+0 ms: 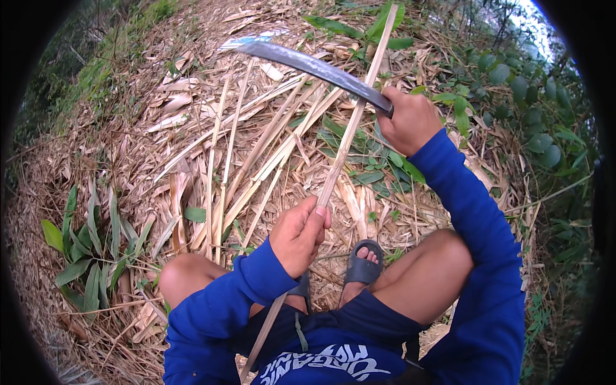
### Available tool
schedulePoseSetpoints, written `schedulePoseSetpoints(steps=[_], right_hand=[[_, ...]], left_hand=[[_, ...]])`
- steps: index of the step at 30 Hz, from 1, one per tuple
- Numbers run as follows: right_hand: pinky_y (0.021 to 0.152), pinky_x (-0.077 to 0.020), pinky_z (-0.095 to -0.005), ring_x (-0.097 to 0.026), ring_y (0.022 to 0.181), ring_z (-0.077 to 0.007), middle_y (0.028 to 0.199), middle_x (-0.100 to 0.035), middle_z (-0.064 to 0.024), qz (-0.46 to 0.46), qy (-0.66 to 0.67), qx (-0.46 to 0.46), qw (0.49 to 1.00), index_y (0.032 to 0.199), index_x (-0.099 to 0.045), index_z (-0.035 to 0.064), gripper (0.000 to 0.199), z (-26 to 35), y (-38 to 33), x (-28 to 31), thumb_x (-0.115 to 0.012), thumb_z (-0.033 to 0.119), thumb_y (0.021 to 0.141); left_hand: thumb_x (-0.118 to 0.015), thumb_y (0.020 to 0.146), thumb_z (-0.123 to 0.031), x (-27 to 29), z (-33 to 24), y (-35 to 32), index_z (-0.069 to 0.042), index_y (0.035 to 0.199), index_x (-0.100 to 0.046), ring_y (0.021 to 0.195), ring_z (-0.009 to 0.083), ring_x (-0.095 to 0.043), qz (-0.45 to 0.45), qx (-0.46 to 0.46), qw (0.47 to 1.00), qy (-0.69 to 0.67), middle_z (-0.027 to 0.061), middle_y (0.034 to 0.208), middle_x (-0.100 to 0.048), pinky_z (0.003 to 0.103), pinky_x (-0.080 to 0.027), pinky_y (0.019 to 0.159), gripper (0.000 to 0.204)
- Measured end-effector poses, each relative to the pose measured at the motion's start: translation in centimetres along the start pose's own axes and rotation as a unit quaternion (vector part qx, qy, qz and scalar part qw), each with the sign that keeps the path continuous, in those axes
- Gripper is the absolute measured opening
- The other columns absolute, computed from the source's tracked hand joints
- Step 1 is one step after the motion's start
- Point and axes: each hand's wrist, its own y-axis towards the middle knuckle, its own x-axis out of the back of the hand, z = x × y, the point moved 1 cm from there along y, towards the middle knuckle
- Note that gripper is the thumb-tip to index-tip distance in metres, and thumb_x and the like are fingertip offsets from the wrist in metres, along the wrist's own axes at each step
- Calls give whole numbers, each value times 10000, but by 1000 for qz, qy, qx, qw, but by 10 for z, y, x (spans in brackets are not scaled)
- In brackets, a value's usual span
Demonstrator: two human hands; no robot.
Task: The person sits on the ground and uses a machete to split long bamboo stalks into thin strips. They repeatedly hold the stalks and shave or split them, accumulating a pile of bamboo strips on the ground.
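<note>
A squatting person is seen from above, with both knees bent and blue sleeves reaching in from the lower edge. The left hand is closed around a long, thin bamboo strip, gripped near its lower part with the thumb pressed along the top. The strip runs slantwise from beside the left thigh at the bottom of the picture, up through the fist, and on toward the upper right, where its far end reaches green leaves.

The right hand is clamped around the handle of a long, curved, dark metal knife. The blade is stretched up and to the left from the fist and is crossed by the bamboo strip just beside the handle; whether blade and strip are touching there cannot be told. The two hands are held well apart, the right one farther out and higher in the picture.

Between the knees, a foot in a dark grey sandal is planted on the ground. More split bamboo strips are laid in a loose bundle on the ground ahead of the left hand, fanned from lower left to upper right. The ground is covered in dry straw-coloured husks and leaf litter. A clump of long green blades is seen at the left, and leafy bushes fill the right edge.
</note>
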Motion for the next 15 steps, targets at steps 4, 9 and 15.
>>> schedulePoseSetpoints(steps=[4, 9, 15], right_hand=[[639, -524, -503, -650, 676, -392, 705, -649, -188, 51, 33, -2, 998, 907, -603, 58, 190, -6, -20, 2, -629, 201, 785], [590, -500, -483, -628, 654, -386, 682, -616, -169, 75, 52, 78, 993, 852, -557, 61, 177, 20, -41, 6, -662, 155, 745], [506, -501, -464, -656, 619, -329, 670, -630, -102, 85, 49, 129, 987, 857, -549, 112, 214, 36, -55, 5, -677, 240, 741]], left_hand=[[-382, 1050, -273, 13, -4, 11, -54, 1027, -530, 454, 24, -258, -21, -33, 997, 62, -56, 605, -367, 198, -213, 413, 266], [-406, 1047, -296, 10, -9, 11, -8, 1338, -513, 525, 21, -324, -35, -72, 997, -1, -28, 692, -472, 174, -283, 472, 423], [-494, 1021, -231, 6, -13, 4, -6, 1188, -571, 495, 36, -339, -48, -20, 995, -83, -10, 683, -471, 181, -280, 421, 290]])
